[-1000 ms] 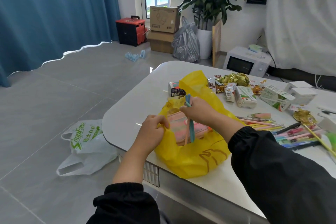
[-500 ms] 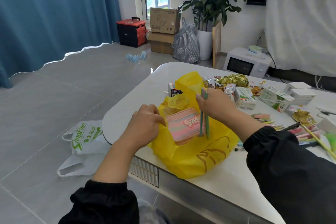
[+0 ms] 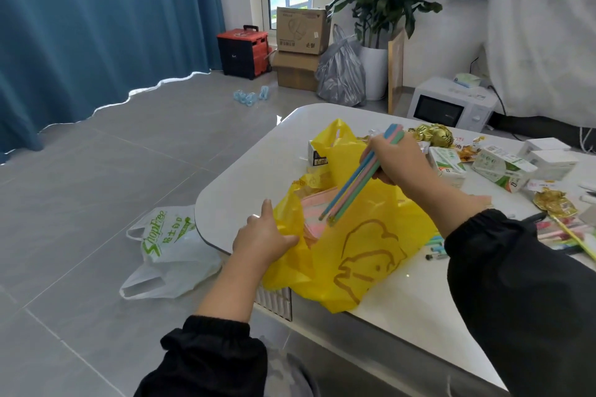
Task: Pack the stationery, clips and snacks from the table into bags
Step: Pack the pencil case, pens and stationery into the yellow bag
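Pencils [image 3: 352,184] in R hand [image 3: 400,162] over bag [image 3: 371,271].

2 black sleeves [image 3: 209,361], elastic cuffs

Bag [image 3: 371,245] on table [image 3: 245,184], cartons [image 3: 503,167] behind

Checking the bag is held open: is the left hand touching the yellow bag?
Touching. The head view shows the left hand gripping the yellow bag at its near edge, plastic bunched there.
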Demonstrator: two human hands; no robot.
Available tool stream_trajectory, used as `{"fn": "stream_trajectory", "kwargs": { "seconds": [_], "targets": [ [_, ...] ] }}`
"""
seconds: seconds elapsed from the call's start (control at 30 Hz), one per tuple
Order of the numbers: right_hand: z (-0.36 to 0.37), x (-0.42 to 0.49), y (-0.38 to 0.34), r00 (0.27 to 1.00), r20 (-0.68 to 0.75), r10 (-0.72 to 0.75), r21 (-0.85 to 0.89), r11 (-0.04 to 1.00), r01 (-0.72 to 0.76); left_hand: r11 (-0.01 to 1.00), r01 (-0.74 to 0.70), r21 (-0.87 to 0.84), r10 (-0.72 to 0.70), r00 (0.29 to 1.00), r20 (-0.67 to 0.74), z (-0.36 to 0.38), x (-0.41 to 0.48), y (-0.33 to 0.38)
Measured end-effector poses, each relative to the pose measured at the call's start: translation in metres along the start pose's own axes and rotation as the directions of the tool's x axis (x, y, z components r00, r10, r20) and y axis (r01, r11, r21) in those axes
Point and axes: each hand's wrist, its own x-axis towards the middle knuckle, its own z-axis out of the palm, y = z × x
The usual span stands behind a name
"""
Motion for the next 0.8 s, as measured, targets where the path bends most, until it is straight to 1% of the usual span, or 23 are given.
{"fn": "stream_trajectory", "kwargs": {
  "seconds": [0.07, 0.13, 0.17, 0.23, 0.3, 0.33, 0.37, 0.4, 0.43, 0.5, 0.53, 0.57, 0.6, 0.63, 0.67, 0.73, 0.77, 0.8],
  "targets": [
    [0.005, -0.003, 0.005, 0.998, 0.055, 0.015, 0.015, 1.0, -0.016, 1.0, 0.019, -0.018, -0.019, 1.0, 0.013, -0.001, -0.001, -0.005],
    [0.01, -0.004, 0.011, 0.994, 0.11, -0.001, -0.004, 1.0, 0.001, 0.996, -0.001, -0.085, 0.001, 1.0, 0.002, -0.003, -0.003, -0.005],
    [0.013, -0.005, 0.012, 0.99, 0.138, -0.007, -0.02, 1.0, 0.01, 0.987, -0.032, -0.158, 0.029, 0.999, -0.018, -0.005, -0.004, -0.003],
    [0.019, -0.004, 0.013, 0.984, 0.179, -0.024, -0.086, 0.995, 0.04, 0.937, -0.098, -0.335, 0.077, 0.994, -0.074, -0.008, -0.008, 0.004],
    [0.021, -0.002, 0.008, 0.976, 0.196, -0.094, -0.234, 0.962, 0.139, 0.881, -0.168, -0.442, 0.12, 0.984, -0.135, -0.012, -0.009, 0.008],
    [0.021, -0.001, 0.005, 0.965, 0.212, -0.152, -0.333, 0.917, 0.218, 0.856, -0.206, -0.475, 0.148, 0.977, -0.157, -0.013, -0.009, 0.009],
    [0.019, 0.0, 0.001, 0.949, 0.236, -0.207, -0.443, 0.847, 0.295, 0.83, -0.238, -0.505, 0.174, 0.97, -0.171, -0.014, -0.009, 0.009],
    [0.017, 0.001, -0.001, 0.933, 0.263, -0.247, -0.566, 0.744, 0.356, 0.803, -0.263, -0.535, 0.196, 0.964, -0.18, -0.014, -0.009, 0.01],
    [0.013, 0.002, -0.004, 0.917, 0.296, -0.266, -0.684, 0.612, 0.398, 0.774, -0.282, -0.567, 0.211, 0.959, -0.189, -0.014, -0.01, 0.01],
    [0.007, 0.002, -0.005, 0.905, 0.356, -0.233, -0.829, 0.369, 0.422, 0.716, -0.315, -0.624, 0.226, 0.949, -0.22, -0.012, -0.01, 0.011],
    [0.004, 0.003, -0.004, 0.905, 0.379, -0.194, -0.86, 0.288, 0.422, 0.693, -0.332, -0.64, 0.23, 0.943, -0.241, -0.01, -0.011, 0.012],
    [0.002, 0.003, -0.002, 0.903, 0.402, -0.155, -0.87, 0.242, 0.429, 0.677, -0.348, -0.649, 0.236, 0.937, -0.257, -0.009, -0.011, 0.014],
    [0.003, 0.002, 0.001, 0.897, 0.425, -0.125, -0.868, 0.226, 0.443, 0.665, -0.36, -0.654, 0.241, 0.933, -0.268, -0.008, -0.012, 0.015],
    [0.004, 0.001, 0.003, 0.884, 0.454, -0.112, -0.853, 0.232, 0.467, 0.655, -0.371, -0.659, 0.247, 0.928, -0.278, -0.007, -0.013, 0.017],
    [0.007, -0.001, 0.005, 0.871, 0.476, -0.121, -0.823, 0.286, 0.49, 0.646, -0.381, -0.661, 0.252, 0.924, -0.287, -0.005, -0.013, 0.019],
    [0.012, -0.005, 0.004, 0.856, 0.481, -0.189, -0.735, 0.445, 0.511, 0.632, -0.398, -0.664, 0.257, 0.917, -0.305, -0.001, -0.015, 0.022],
    [0.015, -0.007, 0.002, 0.846, 0.486, -0.22, -0.707, 0.47, 0.529, 0.621, -0.403, -0.672, 0.253, 0.915, -0.315, 0.001, -0.015, 0.023],
    [0.018, -0.007, 0.002, 0.834, 0.509, -0.212, -0.709, 0.446, 0.546, 0.605, -0.405, -0.685, 0.245, 0.914, -0.324, 0.003, -0.015, 0.023]
  ]
}}
